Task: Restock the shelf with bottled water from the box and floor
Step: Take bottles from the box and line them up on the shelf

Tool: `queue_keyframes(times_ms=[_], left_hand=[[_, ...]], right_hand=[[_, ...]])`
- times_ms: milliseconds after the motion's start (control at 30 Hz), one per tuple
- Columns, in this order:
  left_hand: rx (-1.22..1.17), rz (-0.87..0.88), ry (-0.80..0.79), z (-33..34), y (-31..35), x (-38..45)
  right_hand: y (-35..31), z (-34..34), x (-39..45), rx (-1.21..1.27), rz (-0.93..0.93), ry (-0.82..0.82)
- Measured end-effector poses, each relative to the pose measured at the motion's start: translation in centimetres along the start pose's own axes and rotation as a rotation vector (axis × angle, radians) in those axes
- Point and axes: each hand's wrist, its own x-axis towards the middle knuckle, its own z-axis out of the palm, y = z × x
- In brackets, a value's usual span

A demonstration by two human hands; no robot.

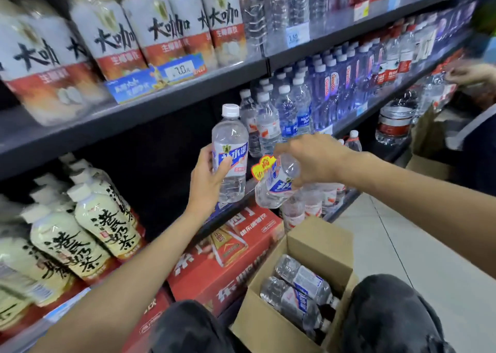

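My left hand (208, 176) grips an upright clear water bottle (231, 138) with a white cap and a blue-and-white label, held in front of a dark gap in the middle shelf (166, 148). My right hand (312, 159) holds a second, similar bottle (273, 185) tilted with its base toward the lower left. Below, an open cardboard box (319, 240) on the floor holds a few more such bottles (298, 291) lying on their sides.
Water bottles (271, 121) fill the shelf to the right of the gap. Cream tea bottles (102, 215) stand at lower left, red cartons (228, 248) beneath. Large bottles line the top shelf (188, 89). Another person's hand (469, 74) reaches in at far right. My knees frame the box.
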Motion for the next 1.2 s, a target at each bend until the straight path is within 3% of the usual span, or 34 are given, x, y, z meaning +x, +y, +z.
queue_keyframes(times_ms=[267,567,967,1200], left_hand=[[0.062,-0.009,0.078,-4.4,-1.7,2.7],[0.153,-0.135,0.176,-7.1,-6.7,4.3],[0.153,-0.259,0.242,-6.8,-11.7,6.5],[0.129,-0.308,0.225,-6.8,-13.3,7.5]], right_hand=[[-2.5,-4.9,6.9,-0.058,-0.081,0.132],[-6.8,-1.9,14.9,-0.037,-0.143,0.138],[-8.1,1.0,23.1,-0.056,-0.232,-0.077],[-8.5,3.1,26.6,0.078,-0.308,0.042]])
